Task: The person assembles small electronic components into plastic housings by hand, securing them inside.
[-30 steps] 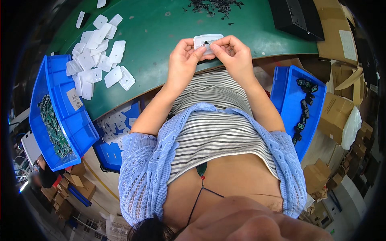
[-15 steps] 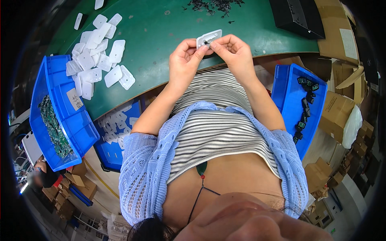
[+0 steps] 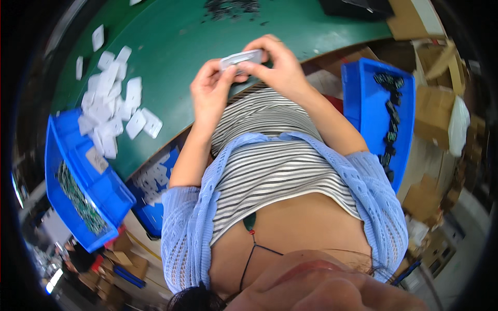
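Note:
Between my two hands, over the near edge of the green table, is a white plastic casing half [image 3: 241, 58], tilted so that its hollow side faces me. My left hand [image 3: 211, 85] grips its left end with bent fingers and thumb. My right hand [image 3: 277, 65] is closed around its right end, the thumb lying over the inner side. Whatever small part sits inside the casing is blurred and partly covered by the thumbs. To the left lies a loose heap of similar white casing pieces [image 3: 106, 96] on the table.
Small black parts [image 3: 231, 9] lie scattered at the table's far side, near a black box [image 3: 358, 8]. Blue bins with green circuit boards [image 3: 80, 197] at left and black-green modules [image 3: 391, 122] at right flank the table [image 3: 171, 57]. Below the left edge, another blue bin holds white pieces [image 3: 153, 179].
My view has turned, shifting the table's contents. Both hands still hold the casing; it has tipped flatter, and my right fingers have moved from its front to around its right end.

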{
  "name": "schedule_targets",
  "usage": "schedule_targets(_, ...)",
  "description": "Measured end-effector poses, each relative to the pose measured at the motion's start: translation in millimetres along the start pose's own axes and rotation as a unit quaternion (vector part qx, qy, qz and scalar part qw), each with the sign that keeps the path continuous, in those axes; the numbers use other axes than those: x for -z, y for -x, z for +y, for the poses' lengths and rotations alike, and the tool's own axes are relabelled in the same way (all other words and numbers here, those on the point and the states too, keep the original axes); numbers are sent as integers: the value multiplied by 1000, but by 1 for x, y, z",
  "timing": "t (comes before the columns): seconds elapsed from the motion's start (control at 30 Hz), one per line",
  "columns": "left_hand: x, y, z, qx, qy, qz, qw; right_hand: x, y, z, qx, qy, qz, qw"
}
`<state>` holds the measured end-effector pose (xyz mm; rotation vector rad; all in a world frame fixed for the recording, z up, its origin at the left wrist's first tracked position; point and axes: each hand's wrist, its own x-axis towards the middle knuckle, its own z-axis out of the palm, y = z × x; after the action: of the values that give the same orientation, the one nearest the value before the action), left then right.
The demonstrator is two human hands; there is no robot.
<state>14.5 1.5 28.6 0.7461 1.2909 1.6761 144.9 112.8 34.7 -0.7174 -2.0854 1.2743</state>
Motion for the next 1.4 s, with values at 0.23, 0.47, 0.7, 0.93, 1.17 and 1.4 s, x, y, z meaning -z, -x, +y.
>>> schedule_targets(0.23, 2, 2, -7, 53, -59, -20, 997, 7, 11, -1, -95, -52, -13, 994)
schedule_targets(0.47, -13, -8, -7, 107, -53, -50, 992, 23, 33, 29, -52, -215, 6, 975)
schedule_targets(0.7, 83, -56, 2, 18, -208, 57, 976, 138, 127, 130, -112, 22, 455, 883)
schedule_targets(0.93, 116, -65, 19, 28, -352, 113, 929, 216, 241, 282, -516, 272, 317, 748)
schedule_targets(1.17, 120, -71, 19, -106, -695, 81, 707, 211, 228, 305, -478, 125, 146, 857)
schedule_targets(1.4, 81, -59, 11, -106, -780, 81, 611, 213, 212, 313, -526, 118, 96, 837)
